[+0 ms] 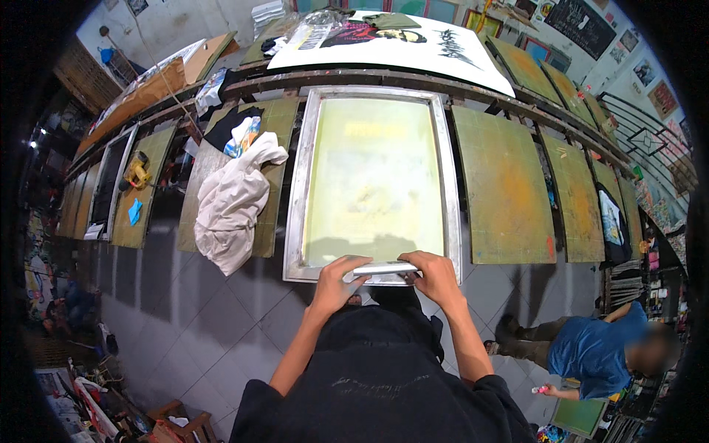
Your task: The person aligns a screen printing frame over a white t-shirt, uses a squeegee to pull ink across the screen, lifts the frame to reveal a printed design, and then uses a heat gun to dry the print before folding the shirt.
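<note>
A screen printing frame (pixel 297 199) with a silvery rim lies before me, its pale yellow-green mesh (pixel 373 170) showing faint yellow shapes. Across the near end of the mesh is a squeegee (pixel 385 269) with a light, pale grey bar. My left hand (pixel 341 279) grips its left end, fingers on top and thumb toward me. Round the right end my right hand (pixel 432 275) is closed in the same way. The blade under the bar is hidden. A dark shadow falls on the mesh just beyond both hands.
Left of the frame, a crumpled beige cloth (pixel 235 203) hangs over a board. A yellow power tool (pixel 137 171) and blue scrap (pixel 134 212) lie farther left. Stained boards (pixel 506 192) line the right. Behind is a white printed sheet (pixel 443 55). A person in blue (pixel 591 354) stands lower right.
</note>
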A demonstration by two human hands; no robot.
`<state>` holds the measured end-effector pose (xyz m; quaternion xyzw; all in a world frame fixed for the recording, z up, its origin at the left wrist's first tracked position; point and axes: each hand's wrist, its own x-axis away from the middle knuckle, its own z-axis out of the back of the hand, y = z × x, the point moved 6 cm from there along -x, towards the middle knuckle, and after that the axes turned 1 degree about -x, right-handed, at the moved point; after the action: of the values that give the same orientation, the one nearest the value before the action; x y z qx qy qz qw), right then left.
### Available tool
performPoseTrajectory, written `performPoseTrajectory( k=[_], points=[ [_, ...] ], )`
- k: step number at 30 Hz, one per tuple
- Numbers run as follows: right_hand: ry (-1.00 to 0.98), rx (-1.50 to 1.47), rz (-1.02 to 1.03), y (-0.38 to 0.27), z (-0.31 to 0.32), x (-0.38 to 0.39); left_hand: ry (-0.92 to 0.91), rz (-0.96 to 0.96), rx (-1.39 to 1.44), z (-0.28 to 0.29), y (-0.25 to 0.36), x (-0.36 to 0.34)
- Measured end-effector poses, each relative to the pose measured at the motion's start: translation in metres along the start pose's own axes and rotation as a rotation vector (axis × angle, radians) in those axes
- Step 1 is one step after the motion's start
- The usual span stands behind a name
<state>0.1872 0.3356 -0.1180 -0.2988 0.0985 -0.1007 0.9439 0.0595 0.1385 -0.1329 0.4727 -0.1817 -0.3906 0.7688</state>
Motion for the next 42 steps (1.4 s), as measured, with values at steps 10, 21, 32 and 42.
performPoseTrajectory(
  k=[10,21,32,42],
  points=[
    [0.344,-0.522,-0.398,0.155,0.089,0.010,0.496,0.207,-0.013,-0.021,-0.043,-0.038],
    [0.658,-0.954,-0.867,0.348,0.115,0.058,0.627,0.471,0.001,-0.065,-0.077,-0.041],
    [0.615,-0.720,-0.976,0.382,0.113,0.062,0.741,0.527,-0.017,-0.089,-0.062,-0.019],
    [0.628,0.133,-0.898,0.373,0.123,0.062,0.794,0.415,-0.234,-0.040,-0.055,-0.021]
  ],
)
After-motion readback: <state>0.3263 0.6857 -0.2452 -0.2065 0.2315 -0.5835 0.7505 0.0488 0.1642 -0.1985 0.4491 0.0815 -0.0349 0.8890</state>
